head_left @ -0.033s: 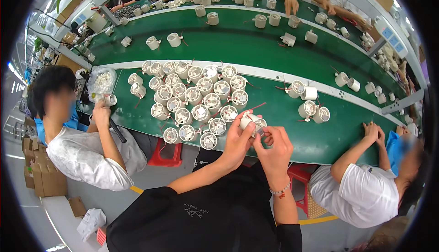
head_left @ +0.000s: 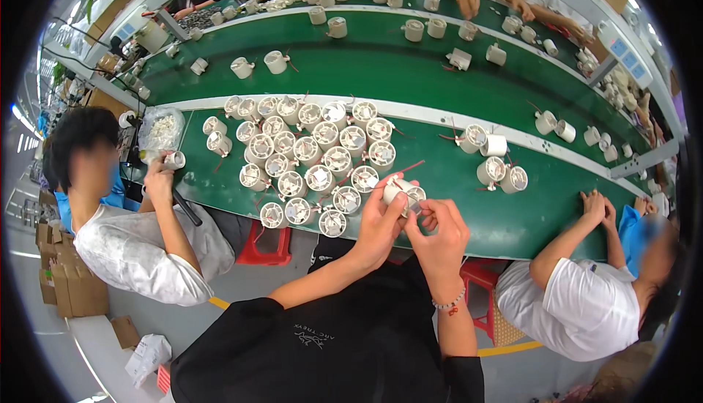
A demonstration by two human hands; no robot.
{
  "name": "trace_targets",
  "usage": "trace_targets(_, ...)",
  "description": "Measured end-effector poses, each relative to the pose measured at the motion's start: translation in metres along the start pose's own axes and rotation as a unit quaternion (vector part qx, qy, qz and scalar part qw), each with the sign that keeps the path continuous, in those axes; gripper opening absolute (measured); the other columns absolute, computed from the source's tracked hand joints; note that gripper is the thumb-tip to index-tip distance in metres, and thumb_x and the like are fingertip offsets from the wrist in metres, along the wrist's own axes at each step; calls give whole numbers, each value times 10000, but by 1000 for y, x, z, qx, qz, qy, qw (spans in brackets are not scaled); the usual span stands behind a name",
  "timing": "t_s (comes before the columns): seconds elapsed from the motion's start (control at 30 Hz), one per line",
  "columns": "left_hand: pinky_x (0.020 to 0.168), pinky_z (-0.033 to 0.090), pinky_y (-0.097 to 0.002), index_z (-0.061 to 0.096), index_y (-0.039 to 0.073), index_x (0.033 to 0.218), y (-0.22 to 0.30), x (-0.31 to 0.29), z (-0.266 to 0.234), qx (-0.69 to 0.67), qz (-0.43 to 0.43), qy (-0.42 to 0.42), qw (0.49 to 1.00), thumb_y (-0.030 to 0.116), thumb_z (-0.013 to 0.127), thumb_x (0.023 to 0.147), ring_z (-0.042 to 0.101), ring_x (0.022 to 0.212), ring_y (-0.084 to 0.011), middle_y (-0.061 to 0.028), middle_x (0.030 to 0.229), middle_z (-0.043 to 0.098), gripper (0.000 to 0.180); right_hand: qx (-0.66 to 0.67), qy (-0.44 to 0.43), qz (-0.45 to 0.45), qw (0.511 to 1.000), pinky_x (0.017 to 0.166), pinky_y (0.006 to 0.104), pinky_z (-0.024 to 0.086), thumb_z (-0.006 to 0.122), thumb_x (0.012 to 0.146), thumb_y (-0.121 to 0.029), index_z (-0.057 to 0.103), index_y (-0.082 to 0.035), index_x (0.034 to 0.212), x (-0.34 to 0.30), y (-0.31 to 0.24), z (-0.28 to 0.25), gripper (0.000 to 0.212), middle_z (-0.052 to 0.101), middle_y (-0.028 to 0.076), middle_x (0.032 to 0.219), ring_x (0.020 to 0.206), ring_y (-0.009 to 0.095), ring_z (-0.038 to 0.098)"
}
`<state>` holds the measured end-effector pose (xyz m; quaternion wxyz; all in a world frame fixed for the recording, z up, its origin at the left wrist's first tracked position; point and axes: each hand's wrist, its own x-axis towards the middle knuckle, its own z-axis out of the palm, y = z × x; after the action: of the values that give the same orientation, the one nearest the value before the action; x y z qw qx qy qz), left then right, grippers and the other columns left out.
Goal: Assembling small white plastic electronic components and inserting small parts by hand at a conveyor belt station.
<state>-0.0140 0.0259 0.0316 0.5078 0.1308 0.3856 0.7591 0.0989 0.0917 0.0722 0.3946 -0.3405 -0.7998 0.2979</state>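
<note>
My left hand is wrapped round a white cylindrical plastic housing, held tilted above the table's near edge. A thin red wire sticks out from its upper end. Against the housing's lower right end, my right hand has its thumb and fingers pinched together; what they grip there, if anything, is hidden. To the left of my hands stands a dense cluster of similar white housings, most showing spoked open ends, several with red wires. A smaller group of housings sits to the right.
Beyond a pale rail runs a green conveyor belt with scattered housings. A person at the left holds a dark-handled tool and a white part. Another person sits at the right, arms on the green table. More people work across the belt.
</note>
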Motion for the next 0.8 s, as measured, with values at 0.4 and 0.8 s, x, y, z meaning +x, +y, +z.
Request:
trace_targets(0.4, 1092, 579, -482, 363, 66, 1618, 12, 6, 12, -68, -56, -59, 994, 116, 612, 1118, 646, 1314, -273, -174, 1538, 556, 561, 20, 35, 2, 999, 618, 337, 552, 851, 845, 28, 757, -8, 1066, -5, 5, -13, 243, 693, 105, 960, 699, 213, 664)
trace_targets(0.8, 743, 622, -329, 552, 1, 1400, 166, 246, -11, 431, -158, -125, 880, 17, 723, 988, 737, 914, -215, -117, 1119, 711, 446, -28, 129, 107, 985, 620, 325, 523, 752, 968, 16, 778, 15, 1071, -22, 112, -25, 107, 720, 105, 933, 703, 179, 654)
